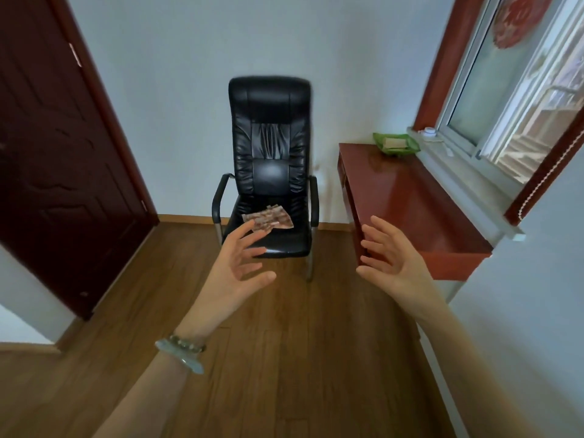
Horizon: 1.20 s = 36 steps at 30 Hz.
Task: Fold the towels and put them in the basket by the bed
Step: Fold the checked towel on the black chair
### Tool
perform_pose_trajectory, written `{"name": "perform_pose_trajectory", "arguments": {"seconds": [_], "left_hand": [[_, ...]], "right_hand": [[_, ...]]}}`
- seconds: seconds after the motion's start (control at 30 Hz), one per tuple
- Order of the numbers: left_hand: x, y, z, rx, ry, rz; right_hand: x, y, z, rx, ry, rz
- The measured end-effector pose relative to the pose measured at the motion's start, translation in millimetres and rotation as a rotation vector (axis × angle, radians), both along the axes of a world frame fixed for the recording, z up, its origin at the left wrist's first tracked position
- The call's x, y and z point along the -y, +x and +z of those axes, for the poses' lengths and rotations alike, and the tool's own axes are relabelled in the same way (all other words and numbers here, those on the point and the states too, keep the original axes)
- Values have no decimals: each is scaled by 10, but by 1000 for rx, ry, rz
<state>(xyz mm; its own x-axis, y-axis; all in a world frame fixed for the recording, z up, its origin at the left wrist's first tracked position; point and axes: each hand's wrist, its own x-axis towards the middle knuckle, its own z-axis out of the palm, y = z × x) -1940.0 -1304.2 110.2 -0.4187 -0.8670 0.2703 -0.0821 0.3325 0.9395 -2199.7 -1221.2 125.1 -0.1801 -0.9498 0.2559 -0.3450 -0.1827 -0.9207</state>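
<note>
A small patterned pinkish-brown towel [271, 220] lies crumpled on the seat of a black leather armchair [269, 143] against the far wall. My left hand [240, 268] is raised in front of the chair with fingers spread and loose, holding nothing; its fingertips overlap the towel's near edge in the image. My right hand [389, 257] is raised to the right, palm inward, fingers straight and empty, in front of the corner of a red desk [407, 203]. A green basket [395, 143] holding a folded beige cloth sits at the desk's far end.
A dark wooden door [60, 153] stands at the left. The window [505, 90] and its sill run along the right above the desk. Wooden floor [284, 358] stretches between me and the chair. No bed is in view.
</note>
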Motion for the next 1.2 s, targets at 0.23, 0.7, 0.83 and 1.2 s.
{"name": "perform_pose_trajectory", "arguments": {"seconds": [0.23, 0.7, 0.83, 1.2], "left_hand": [[584, 81, -139, -7, 10, 111], [2777, -354, -353, 46, 59, 160], [3377, -511, -400, 52, 83, 160], [4652, -537, -714, 91, 168, 213]], "right_hand": [[764, 102, -35, 37, 24, 72], [3090, -410, -198, 19, 34, 110], [3752, -574, -207, 18, 67, 128], [5201, -615, -545, -56, 193, 178]]}}
